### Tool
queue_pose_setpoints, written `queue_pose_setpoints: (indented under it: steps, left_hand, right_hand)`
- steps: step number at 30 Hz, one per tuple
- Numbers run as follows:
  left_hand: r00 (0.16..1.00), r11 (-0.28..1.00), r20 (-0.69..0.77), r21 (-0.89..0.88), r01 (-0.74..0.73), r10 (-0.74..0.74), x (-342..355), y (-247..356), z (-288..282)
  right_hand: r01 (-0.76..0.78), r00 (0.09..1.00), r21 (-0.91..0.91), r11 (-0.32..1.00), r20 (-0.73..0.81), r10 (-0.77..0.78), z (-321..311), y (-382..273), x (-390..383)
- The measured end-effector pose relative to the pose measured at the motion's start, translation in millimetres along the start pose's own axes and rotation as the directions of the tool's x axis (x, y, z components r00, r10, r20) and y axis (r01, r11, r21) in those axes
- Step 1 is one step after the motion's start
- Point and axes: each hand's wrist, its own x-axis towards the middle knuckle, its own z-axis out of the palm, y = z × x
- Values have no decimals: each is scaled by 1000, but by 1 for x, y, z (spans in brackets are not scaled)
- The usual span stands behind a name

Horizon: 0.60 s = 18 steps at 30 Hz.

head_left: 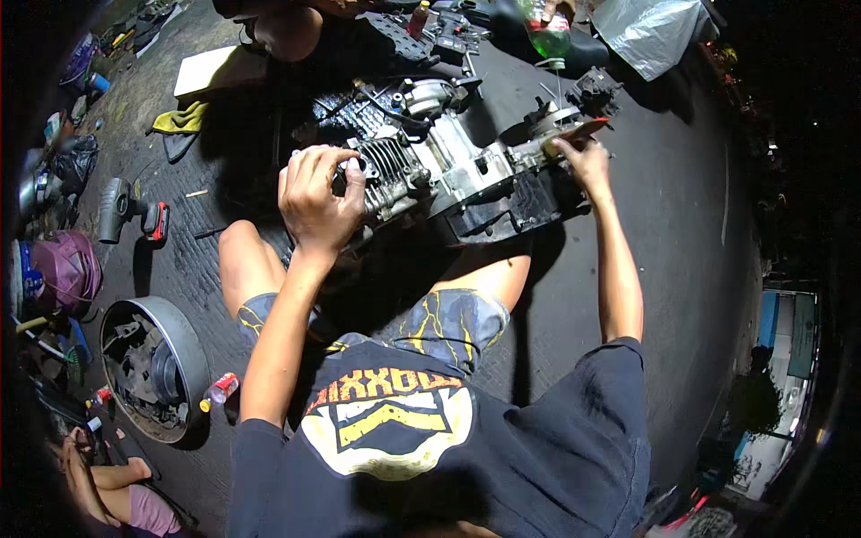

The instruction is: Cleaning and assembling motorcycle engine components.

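A scooter-type engine [462, 166] of bare metal lies across in front of me, its finned cylinder on the left. My left hand [320, 195] is curled over the cylinder's end, thumb and fingers closed on it. At the engine's right end, my right hand [585, 163] grips a flat red-ended tool [587, 128], perhaps a brush; its working end is hard to make out. Just above, another person's hand [558, 11] tilts a bottle of green liquid [549, 40] downward, and a thin stream falls onto the engine near my right hand.
Tools and parts [457, 36] lie beyond the engine, beside a silver sheet [650, 31]. At left are a yellow-grey cloth [182, 119], a cordless driver [115, 211], a round metal basin [193, 359] of parts and a small bottle [221, 390]. A person sits at lower left.
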Motion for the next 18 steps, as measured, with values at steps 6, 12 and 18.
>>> queue_pose_setpoints:
  steps: [6,12,18]
  left_hand:
    - [1000,1000,-4,0,-11,11,-1,1,2]
    - [1000,1000,15,6,-15,15,-1,0,-2]
    - [1000,999,31,32,-5,4,-2,1,-4]
  right_hand:
    - [-57,998,192,980,-6,60,1,4,-12]
    - [29,986,-160,987,-156,-54,-1,7,-22]
    - [106,994,289,951,-36,-100,-1,-26,-49]
